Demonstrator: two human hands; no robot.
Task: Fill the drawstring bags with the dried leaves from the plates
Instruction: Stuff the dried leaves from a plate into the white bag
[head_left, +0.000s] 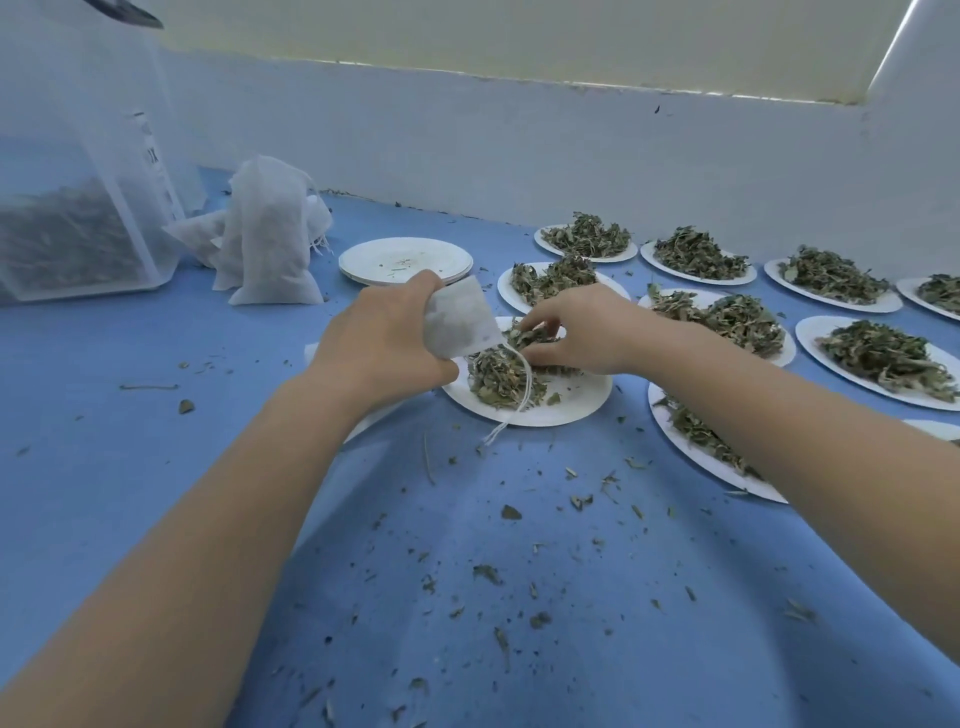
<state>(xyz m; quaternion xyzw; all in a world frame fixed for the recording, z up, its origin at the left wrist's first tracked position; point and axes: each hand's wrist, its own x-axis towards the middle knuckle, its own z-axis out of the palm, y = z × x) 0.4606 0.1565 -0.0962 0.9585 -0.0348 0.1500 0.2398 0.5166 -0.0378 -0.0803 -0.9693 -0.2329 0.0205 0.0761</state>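
My left hand (382, 345) grips a small white drawstring bag (460, 319), tilted with its mouth down toward the pile of dried leaves (501, 379) on a white paper plate (571, 402). The bag's strings (514, 405) dangle over the plate's front rim. My right hand (576, 327) reaches onto the same plate from the right, its fingers curled around a clump of leaves at the back of the pile.
Filled white bags (267, 234) lean beside a clear plastic container (78, 228) at the back left. A stack of bare plates (405, 260) sits behind my left hand. Several leaf-heaped plates (698, 254) spread to the right. Leaf crumbs litter the blue tabletop (493, 571).
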